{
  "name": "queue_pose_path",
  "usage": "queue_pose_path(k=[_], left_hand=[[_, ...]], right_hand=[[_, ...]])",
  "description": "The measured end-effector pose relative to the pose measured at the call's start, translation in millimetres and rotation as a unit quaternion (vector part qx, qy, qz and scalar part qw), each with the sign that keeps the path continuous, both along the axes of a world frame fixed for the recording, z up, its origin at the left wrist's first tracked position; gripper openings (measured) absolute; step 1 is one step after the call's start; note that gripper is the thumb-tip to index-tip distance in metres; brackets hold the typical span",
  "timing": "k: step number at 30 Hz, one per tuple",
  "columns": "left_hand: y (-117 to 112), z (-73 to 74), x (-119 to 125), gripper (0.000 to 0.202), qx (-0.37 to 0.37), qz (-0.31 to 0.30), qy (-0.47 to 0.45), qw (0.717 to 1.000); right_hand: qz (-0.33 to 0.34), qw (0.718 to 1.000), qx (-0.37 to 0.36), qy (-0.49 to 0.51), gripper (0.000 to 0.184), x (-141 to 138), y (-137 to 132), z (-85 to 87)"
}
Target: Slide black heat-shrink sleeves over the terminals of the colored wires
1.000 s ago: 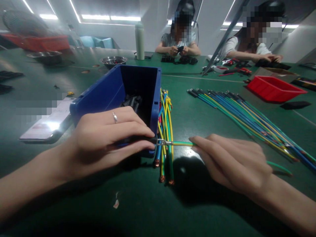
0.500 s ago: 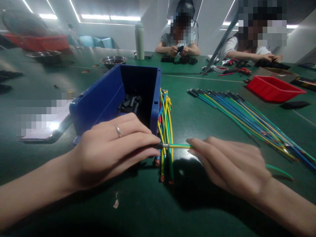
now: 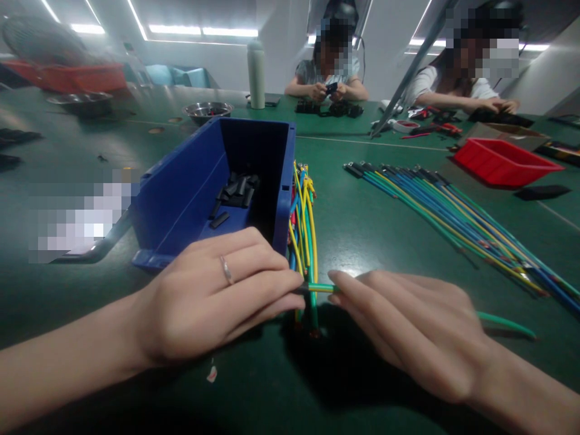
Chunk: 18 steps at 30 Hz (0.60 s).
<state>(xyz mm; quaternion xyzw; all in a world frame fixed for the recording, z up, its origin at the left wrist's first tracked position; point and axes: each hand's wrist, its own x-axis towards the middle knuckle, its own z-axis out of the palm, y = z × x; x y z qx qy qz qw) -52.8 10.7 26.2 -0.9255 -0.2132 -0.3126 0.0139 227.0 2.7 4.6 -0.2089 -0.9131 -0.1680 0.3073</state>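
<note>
My left hand (image 3: 217,296), with a ring on one finger, is closed in a pinch on a small black sleeve at the end of a green-yellow wire (image 3: 322,288). My right hand (image 3: 408,326) pinches the same wire just to the right; the rest of that wire trails out behind it. Both hands hover over a small bundle of yellow, green and blue wires (image 3: 304,223) lying beside a blue bin (image 3: 190,193). Short black sleeves (image 3: 238,187) lie inside the bin.
A long fan of blue, green and yellow wires (image 3: 444,211) lies on the green table at right, with a red tray (image 3: 502,162) behind it. A phone lies left of the bin. Two other people work at the far side, near a bottle (image 3: 257,75) and metal bowl (image 3: 208,111).
Both hands have drawn nearer to me and lower in view. The metal terminal at the wire's end, visible one second ago, is now covered by my left fingers and the black sleeve.
</note>
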Motion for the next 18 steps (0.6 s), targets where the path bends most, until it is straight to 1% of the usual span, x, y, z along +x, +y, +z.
queue_pose_path(k=[3, 4, 6, 8, 9, 11, 15, 18], left_hand=[[-2, -2.2, 3, 0.012, -0.002, -0.004, -0.002, 1.0], [-2, -3.5, 3, 0.016, -0.006, -0.005, -0.004, 1.0], [-1, -6.8, 2, 0.032, -0.017, -0.002, -0.019, 1.0], [0, -10.2, 1, 0.041, -0.025, 0.012, -0.039, 0.999], [1, -11.5, 0, 0.04, -0.025, 0.02, -0.049, 0.998], [1, -12.8, -2, 0.028, -0.018, 0.03, -0.053, 0.998], [-2, -10.3, -2, 0.009, -0.001, 0.056, -0.029, 0.998], [-3, -8.0, -1, 0.008, 0.003, 0.061, -0.016, 0.998]], right_hand=[[0.019, 1.0, -0.003, 0.002, 0.016, -2, -3, 0.8], [0.022, 1.0, -0.004, 0.0, 0.017, -2, -4, 0.4], [0.019, 1.0, -0.005, 0.002, 0.02, -1, -4, -1.4], [0.001, 1.0, -0.005, 0.011, 0.019, 2, -3, -4.2], [-0.011, 1.0, -0.003, 0.014, 0.017, 3, -2, -5.7], [-0.027, 0.999, 0.008, 0.015, 0.015, 7, 0, -8.1], [-0.037, 0.999, 0.022, 0.012, 0.015, 11, 3, -9.1], [-0.034, 0.999, 0.017, 0.0, 0.016, 10, 4, -6.3]])
